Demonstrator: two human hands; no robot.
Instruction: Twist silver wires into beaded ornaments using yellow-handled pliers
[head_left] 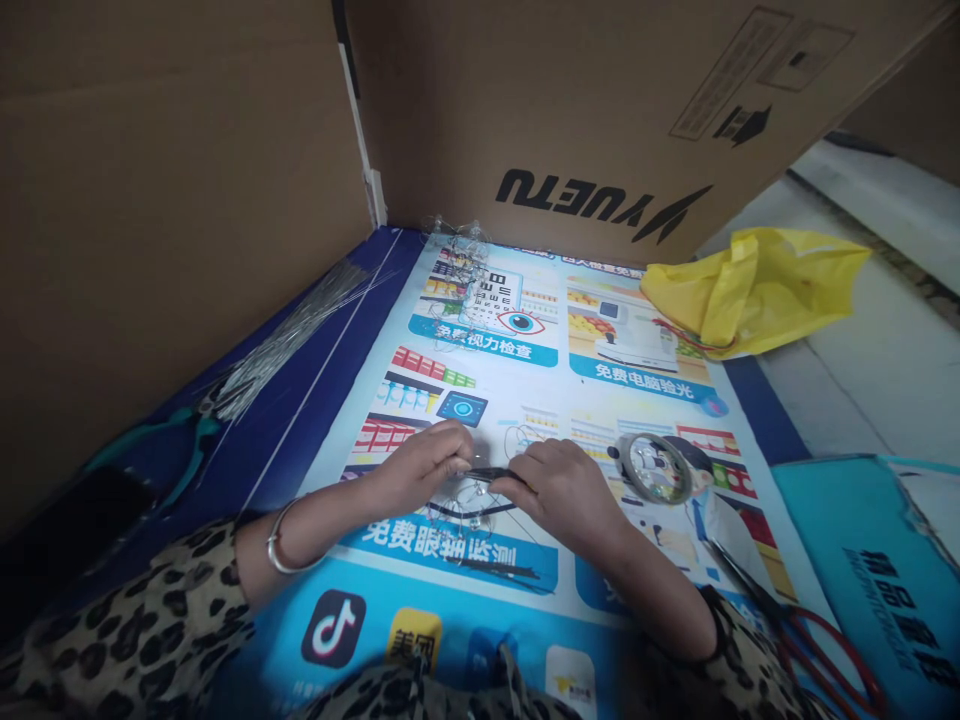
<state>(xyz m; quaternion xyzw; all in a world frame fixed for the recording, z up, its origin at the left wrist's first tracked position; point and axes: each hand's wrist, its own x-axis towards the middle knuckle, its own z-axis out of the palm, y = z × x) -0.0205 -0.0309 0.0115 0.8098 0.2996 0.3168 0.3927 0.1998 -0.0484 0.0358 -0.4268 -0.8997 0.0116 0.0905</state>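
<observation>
Over the printed sheet [517,400], my hands work close together. My left hand [427,465] is closed in a pinch at the left end of a thin dark strip [486,473]. The fingers of my right hand [562,490] are closed around the strip's other end. Fine wire with small clear beads [474,500] hangs in loose loops just below the fingertips; exactly how it joins the strip is too small to tell. Below the hands, several thin dark strips [495,568] lie on the sheet.
Beaded wire [469,255] is heaped at the back. To the left lie straight wires [277,345] and teal-handled pliers [196,425]. A tape roll [656,468] with beads inside, scissors [787,620], a yellow bag [765,290] and a teal box [870,560] are rightward. Cardboard [525,110] stands behind.
</observation>
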